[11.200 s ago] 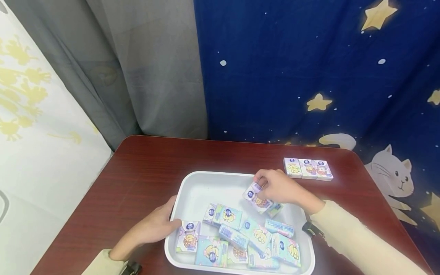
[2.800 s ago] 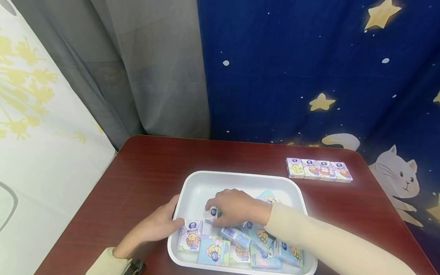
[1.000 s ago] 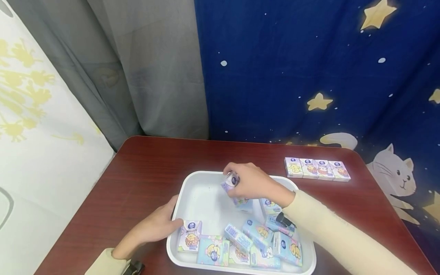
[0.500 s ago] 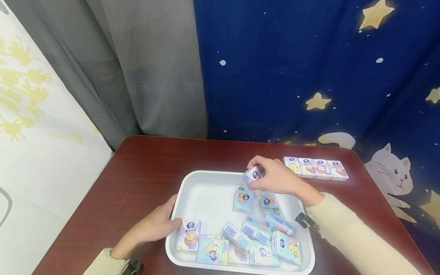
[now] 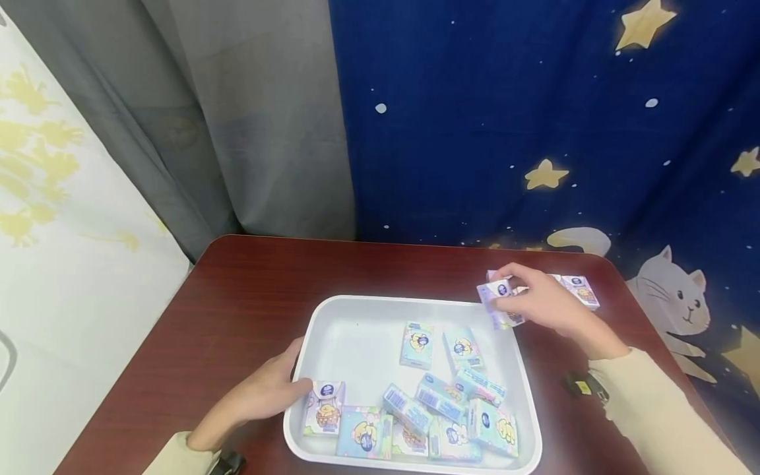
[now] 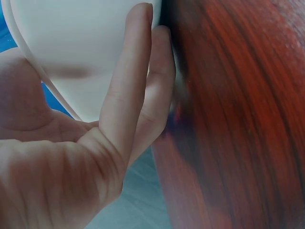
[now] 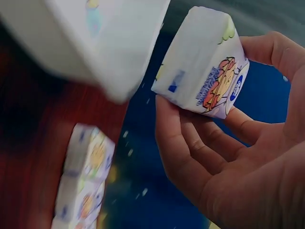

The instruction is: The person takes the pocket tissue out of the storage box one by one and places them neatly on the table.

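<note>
My right hand (image 5: pixel 546 305) pinches a purple tissue pack (image 5: pixel 494 305) between thumb and fingers, above the tray's back right corner. In the right wrist view that pack (image 7: pixel 202 64) is tilted in the right hand (image 7: pixel 228 143). Behind the hand lies a row of purple packs (image 5: pixel 578 289), partly hidden by it. At the left rim of the white tray (image 5: pixel 356 336), my left hand (image 5: pixel 267 386) grips the edge, thumb over the rim. The left wrist view shows the left hand (image 6: pixel 109 119) with fingers against the tray's outer wall (image 6: pixel 71 52).
Several blue and purple packs lie in the tray, among them a blue pack (image 5: pixel 417 345) near its middle and a purple pack (image 5: pixel 323 408) at the front left. The tray stands on a dark red table (image 5: pixel 261 284). Grey and blue curtains (image 5: pixel 445 132) hang behind the table.
My right hand has taken a purple pack from the tray's left part and moved right with it. The row behind has grown from three packs to four since the earliest frame. The left hand has stayed put.
</note>
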Motion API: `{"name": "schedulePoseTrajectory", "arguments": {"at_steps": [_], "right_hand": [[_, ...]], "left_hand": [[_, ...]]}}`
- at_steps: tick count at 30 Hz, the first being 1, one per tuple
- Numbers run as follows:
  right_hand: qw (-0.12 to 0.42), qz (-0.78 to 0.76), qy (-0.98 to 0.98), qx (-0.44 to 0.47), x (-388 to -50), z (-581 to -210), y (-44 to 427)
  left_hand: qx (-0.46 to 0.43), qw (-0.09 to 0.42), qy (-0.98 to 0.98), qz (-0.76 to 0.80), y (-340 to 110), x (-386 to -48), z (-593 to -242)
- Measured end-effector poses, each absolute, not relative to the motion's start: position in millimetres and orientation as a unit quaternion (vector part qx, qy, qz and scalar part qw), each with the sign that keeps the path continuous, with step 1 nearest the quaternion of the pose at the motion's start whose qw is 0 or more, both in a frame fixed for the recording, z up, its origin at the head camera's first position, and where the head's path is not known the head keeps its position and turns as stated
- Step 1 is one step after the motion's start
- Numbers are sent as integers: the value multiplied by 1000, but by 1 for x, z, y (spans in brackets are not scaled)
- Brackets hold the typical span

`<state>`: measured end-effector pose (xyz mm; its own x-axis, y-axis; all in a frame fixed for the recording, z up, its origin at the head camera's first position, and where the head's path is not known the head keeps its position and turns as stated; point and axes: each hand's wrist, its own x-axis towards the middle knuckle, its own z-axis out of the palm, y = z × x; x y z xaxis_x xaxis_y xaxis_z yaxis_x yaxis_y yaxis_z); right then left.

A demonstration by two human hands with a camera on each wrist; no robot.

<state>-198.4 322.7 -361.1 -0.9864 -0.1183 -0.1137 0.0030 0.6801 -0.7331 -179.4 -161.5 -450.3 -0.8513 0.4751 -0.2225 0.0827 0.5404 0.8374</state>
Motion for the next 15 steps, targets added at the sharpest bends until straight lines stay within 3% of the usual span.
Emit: {"name": "schedulePoseTrajectory", "arguments": {"at_steps": [15], "right_hand": [[77,-347,933,50,-188,-406,376]], "left_hand": [[161,212,861,434,-160,-176,-443]]}}
